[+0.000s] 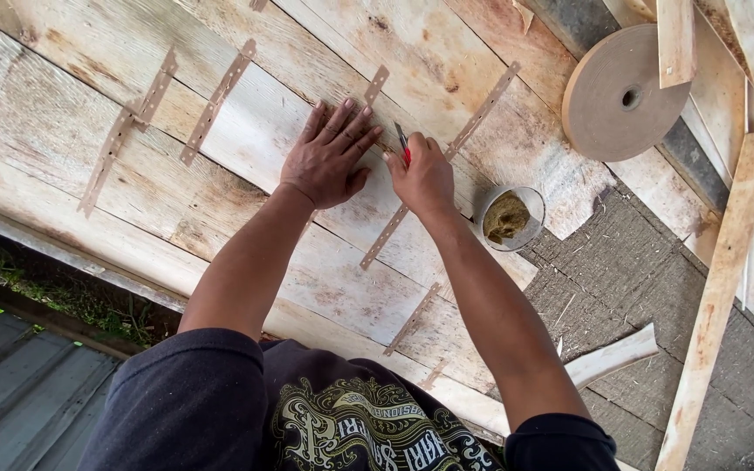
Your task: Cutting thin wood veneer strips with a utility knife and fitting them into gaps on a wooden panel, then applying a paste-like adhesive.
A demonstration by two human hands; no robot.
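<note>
My left hand (pixel 329 155) lies flat, fingers spread, pressing on a large pale wood veneer sheet (pixel 246 131). Just to its right, my right hand (pixel 422 174) is closed around a small knife with a red handle (pixel 403 144), its tip touching the veneer close to my left fingertips. Several brown perforated tape strips (pixel 216 100) are stuck across the seams of the veneer; one strip (pixel 480 112) runs beside my right hand.
A small clear bowl with a brownish sponge (pixel 508 218) sits right of my right hand. A big roll of brown tape (pixel 623 92) lies at the upper right. Loose veneer strips (pixel 717 288) and a grey woven mat (pixel 639 270) fill the right side.
</note>
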